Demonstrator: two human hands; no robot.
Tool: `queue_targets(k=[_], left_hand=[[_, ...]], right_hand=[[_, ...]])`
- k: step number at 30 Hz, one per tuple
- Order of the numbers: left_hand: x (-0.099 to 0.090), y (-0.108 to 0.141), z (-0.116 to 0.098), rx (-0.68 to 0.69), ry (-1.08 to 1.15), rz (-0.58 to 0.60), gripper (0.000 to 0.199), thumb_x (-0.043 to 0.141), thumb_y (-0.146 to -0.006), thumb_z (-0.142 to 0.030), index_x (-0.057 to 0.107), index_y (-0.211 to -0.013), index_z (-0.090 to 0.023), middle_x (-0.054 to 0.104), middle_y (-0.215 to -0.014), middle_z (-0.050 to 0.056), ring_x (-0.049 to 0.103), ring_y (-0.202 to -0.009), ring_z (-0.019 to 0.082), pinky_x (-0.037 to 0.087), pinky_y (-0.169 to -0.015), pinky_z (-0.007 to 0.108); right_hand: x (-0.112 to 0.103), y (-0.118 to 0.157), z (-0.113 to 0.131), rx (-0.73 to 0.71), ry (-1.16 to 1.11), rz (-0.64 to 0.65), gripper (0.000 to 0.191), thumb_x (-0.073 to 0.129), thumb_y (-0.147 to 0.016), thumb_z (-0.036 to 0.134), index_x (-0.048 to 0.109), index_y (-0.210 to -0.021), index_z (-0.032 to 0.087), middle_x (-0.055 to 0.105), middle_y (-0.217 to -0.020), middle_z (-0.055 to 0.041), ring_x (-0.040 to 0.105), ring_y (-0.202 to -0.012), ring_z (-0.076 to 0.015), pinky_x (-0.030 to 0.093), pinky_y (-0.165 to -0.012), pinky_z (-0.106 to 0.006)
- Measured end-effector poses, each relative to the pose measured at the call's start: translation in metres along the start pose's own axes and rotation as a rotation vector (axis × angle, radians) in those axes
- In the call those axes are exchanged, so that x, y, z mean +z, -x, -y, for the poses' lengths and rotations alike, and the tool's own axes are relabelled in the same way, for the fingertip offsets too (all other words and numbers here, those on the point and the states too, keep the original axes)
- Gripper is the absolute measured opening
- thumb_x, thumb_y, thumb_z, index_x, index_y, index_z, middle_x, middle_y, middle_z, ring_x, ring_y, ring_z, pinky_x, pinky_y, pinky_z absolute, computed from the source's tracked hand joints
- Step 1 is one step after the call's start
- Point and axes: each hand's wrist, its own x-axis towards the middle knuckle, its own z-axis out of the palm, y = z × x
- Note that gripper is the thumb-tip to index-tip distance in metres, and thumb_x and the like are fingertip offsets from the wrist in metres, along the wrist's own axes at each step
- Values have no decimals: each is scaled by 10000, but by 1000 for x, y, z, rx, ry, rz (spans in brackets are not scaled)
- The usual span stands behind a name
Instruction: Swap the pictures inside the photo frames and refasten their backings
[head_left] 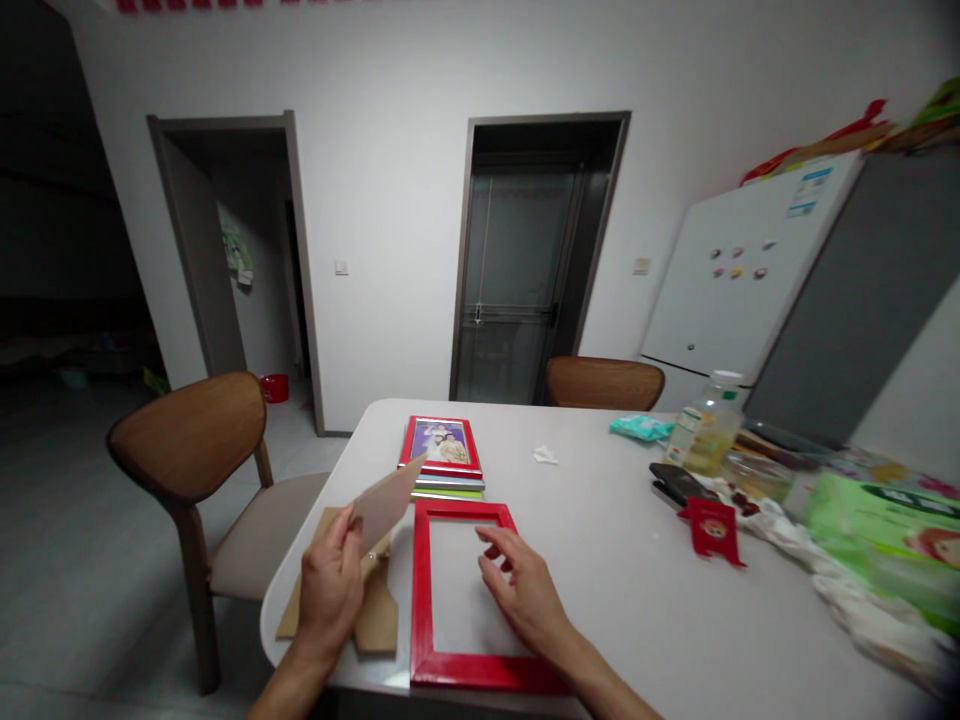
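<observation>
Left hand (330, 585) pinches a card (388, 505), slanting, left of the red frame (422, 605); right hand (531, 592), half-open, empty, hangs over the frame.

From my remote post, I view a picture frame (423, 610) on the table (615, 610), near its front edge; a frame stack (448, 446) sits behind; a backing board (377, 612) lies left; a bottle (706, 432) and phone (682, 484) rest right; one chair (187, 437) stands left, another chair (604, 383) beyond.
</observation>
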Motion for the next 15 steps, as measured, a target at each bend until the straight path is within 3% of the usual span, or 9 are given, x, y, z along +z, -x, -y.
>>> queue_targets(k=[2,5,7,10,12,15], left_hand=[[7,-1,-14,-197,333,-46,353,494,-723,-397,566,-976,-162,666,-854,57,612,-821,223,479,-719,322],[29,11,-23,-422,778,-22,407,573,-652,-399,537,-981,-163,674,-784,33,623,-779,208,479,-707,321],[43,22,-21,-489,910,-6,425,611,-625,-360,527,-990,-160,675,-791,32,620,-793,206,469,-731,323],[57,34,-14,-530,962,36,436,654,-595,-299,536,-980,-133,674,-827,58,606,-841,222,446,-777,332],[60,37,-9,-554,977,95,422,667,-590,-272,546,-963,-119,671,-850,78,599,-863,231,432,-802,338],[59,38,-4,-552,998,166,383,671,-597,-248,557,-940,-122,667,-874,84,594,-881,229,417,-823,334]], right_hand=[[9,1,10,138,-213,112,352,489,-716,329,566,-1022,171,609,-938,-79,566,-756,-175,450,-675,-310],[23,3,20,409,-595,203,402,490,-714,429,558,-982,137,629,-877,-92,586,-702,-182,455,-582,-300],[27,2,23,507,-877,135,408,476,-724,449,530,-996,150,634,-890,-85,595,-742,-187,463,-582,-294],[24,-3,25,498,-1151,-90,423,562,-673,374,490,-1044,183,641,-927,-59,584,-855,-194,472,-667,-294],[19,-8,23,491,-1191,-194,473,612,-622,312,479,-1058,185,650,-919,-53,583,-874,-207,472,-706,-309],[11,-12,17,516,-1174,-231,508,632,-591,274,471,-1063,177,657,-911,-57,596,-848,-225,474,-720,-341]])
